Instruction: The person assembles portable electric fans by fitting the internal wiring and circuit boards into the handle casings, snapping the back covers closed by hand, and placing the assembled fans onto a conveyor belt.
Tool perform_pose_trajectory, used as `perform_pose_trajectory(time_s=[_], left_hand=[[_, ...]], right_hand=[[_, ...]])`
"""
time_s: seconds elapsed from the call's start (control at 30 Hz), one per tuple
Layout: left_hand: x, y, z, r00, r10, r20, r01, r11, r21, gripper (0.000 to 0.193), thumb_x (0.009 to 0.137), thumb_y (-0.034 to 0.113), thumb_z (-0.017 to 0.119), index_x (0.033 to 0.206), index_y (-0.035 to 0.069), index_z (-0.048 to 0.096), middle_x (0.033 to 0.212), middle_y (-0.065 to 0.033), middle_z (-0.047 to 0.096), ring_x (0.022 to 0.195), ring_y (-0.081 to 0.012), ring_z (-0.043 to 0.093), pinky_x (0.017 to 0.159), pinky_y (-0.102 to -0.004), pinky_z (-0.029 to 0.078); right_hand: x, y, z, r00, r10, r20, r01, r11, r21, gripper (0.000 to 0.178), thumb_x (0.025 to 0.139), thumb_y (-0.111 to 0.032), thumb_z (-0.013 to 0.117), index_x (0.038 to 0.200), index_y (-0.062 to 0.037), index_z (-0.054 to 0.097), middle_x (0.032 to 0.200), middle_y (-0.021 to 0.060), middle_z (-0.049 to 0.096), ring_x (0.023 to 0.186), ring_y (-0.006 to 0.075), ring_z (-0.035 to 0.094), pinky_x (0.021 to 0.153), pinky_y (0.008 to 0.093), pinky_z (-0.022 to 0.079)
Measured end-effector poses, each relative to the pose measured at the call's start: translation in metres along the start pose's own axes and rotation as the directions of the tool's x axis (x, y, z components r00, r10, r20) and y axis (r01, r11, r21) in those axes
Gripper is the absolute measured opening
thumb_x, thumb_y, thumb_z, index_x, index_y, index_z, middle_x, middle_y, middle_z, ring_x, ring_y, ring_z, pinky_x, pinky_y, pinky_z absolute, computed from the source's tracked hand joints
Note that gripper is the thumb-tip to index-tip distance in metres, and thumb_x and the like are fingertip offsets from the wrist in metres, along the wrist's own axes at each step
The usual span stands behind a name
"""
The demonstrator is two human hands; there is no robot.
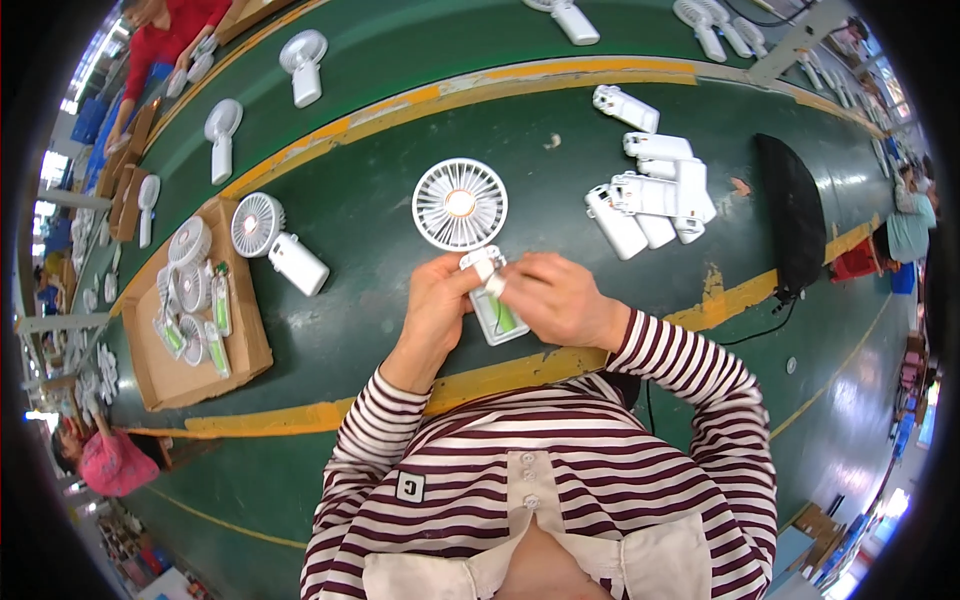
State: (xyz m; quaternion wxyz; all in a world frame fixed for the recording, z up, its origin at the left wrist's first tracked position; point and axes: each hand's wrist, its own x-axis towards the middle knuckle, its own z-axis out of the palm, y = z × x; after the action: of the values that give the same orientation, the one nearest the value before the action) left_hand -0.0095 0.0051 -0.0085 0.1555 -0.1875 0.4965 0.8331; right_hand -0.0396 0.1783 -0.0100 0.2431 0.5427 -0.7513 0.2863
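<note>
In front of me lies a white handheld fan (460, 203), its round grille pointing away from me. Its handle (500, 320) is uncovered and shows a green battery and a thin dark wire inside. My left hand (432, 300) is closed around the fan's neck and the left side of the handle. The fingers of my right hand (560, 298) pinch together just over the neck joint, slightly blurred. A small white piece shows by these fingertips, but I cannot tell whether it is loose or part of the fan.
Several white handle shells (655, 190) are heaped at the right, near a black elongated bag (790, 215). To the left, a cardboard tray (250, 345) holds uncovered fans; another fan (297, 262) rests beside it. More fans (305, 65) lie on the green belt beyond the yellow edge. Co-workers sit further off.
</note>
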Motion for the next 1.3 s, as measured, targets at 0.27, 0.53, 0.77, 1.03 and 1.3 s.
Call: perform_pose_trajectory(time_s=[0.27,0.53,0.77,1.03,1.3], left_hand=[[0.0,-0.009,-0.006,0.999,-0.039,-0.03,0.039,0.999,-0.002,0.015,0.08,0.004,0.058,0.092,-0.004,0.06,0.082,-0.0081,0.063,0.067,-0.0134,0.061,0.059,-0.0239,0.051],[0.004,-0.005,-0.018,0.995,-0.094,-0.026,0.091,0.991,-0.096,0.02,0.085,0.006,0.051,0.097,-0.01,0.054,0.089,-0.0208,0.061,0.082,-0.0307,0.063,0.074,-0.0393,0.053],[0.002,-0.009,-0.018,0.992,-0.116,-0.053,0.111,0.99,-0.084,0.022,0.083,0.007,0.053,0.098,-0.009,0.054,0.093,-0.0191,0.062,0.083,-0.0286,0.063,0.074,-0.0381,0.052],[0.005,-0.005,-0.023,0.991,-0.131,-0.03,0.126,0.985,-0.121,0.025,0.083,0.009,0.051,0.1,-0.008,0.054,0.094,-0.0182,0.062,0.084,-0.0258,0.063,0.076,-0.0358,0.052],[0.008,-0.01,-0.017,0.987,-0.157,-0.037,0.15,0.978,-0.144,0.023,0.084,0.008,0.052,0.102,-0.008,0.054,0.095,-0.0172,0.062,0.084,-0.0251,0.063,0.075,-0.0348,0.052]], right_hand=[[0.02,0.009,-0.029,0.855,0.025,0.518,-0.196,0.94,0.279,0.047,0.071,-0.015,0.062,0.115,-0.0062,0.05,0.086,0.0074,0.057,0.079,0.0218,0.055,0.07,0.0336,0.045],[0.029,0.152,-0.057,0.697,0.709,0.106,-0.471,0.565,-0.678,0.024,0.065,-0.01,0.058,0.087,-0.002,0.058,0.09,0.0163,0.059,0.089,0.0325,0.056,0.071,0.043,0.047],[0.006,0.215,-0.045,0.5,0.845,0.188,-0.409,0.423,-0.809,0.03,0.073,-0.008,0.054,0.102,-0.0016,0.055,0.106,0.0172,0.054,0.094,0.0321,0.056,0.077,0.0398,0.049],[0.035,0.095,-0.034,0.729,0.648,0.22,-0.676,0.733,0.081,0.059,0.068,0.002,0.058,0.125,0.0033,0.041,0.124,0.0233,0.047,0.111,0.0335,0.049,0.094,0.0325,0.039],[-0.003,-0.004,-0.018,0.603,0.729,0.325,-0.748,0.658,-0.086,0.054,0.066,-0.005,0.068,0.115,0.0027,0.047,0.097,0.0167,0.051,0.088,0.0341,0.053,0.076,0.0375,0.046]])
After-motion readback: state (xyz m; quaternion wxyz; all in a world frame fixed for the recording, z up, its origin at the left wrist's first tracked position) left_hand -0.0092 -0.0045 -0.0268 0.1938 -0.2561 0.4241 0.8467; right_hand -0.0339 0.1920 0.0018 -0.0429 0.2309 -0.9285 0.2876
